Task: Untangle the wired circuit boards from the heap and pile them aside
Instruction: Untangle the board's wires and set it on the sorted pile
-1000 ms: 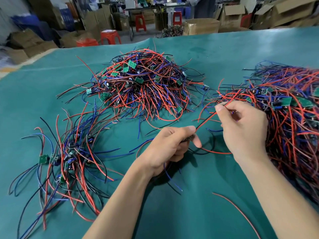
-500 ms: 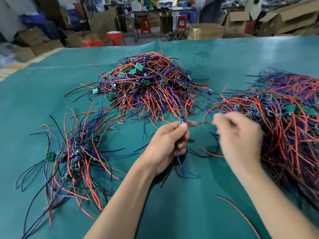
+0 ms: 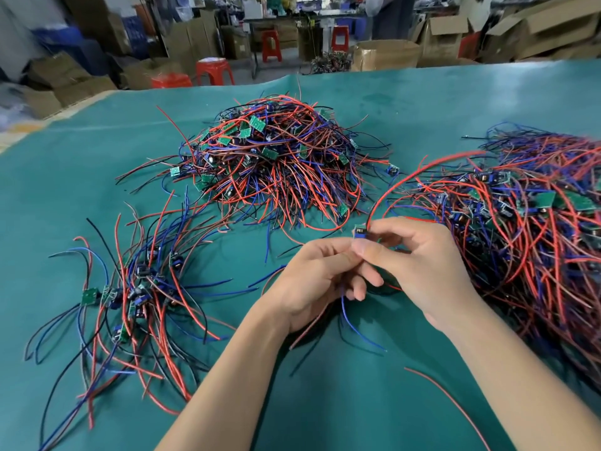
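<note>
Both forearms reach in from 6 o'clock, meeting mid-frame. The left hand [image 3: 317, 278] curls its fingers in a pinching grip; the right hand [image 3: 419, 265] pinches at its fingertips, touching the left.

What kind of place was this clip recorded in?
Probably an electronics assembly workshop or warehouse floor: heaps of wired circuit boards on a green work mat, with cardboard boxes and red plastic stools behind.

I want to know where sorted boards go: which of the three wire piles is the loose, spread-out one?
The pile on the left, beside the left hand: its wires fan out flat, while the middle heap and right heap are dense mounds.
</note>
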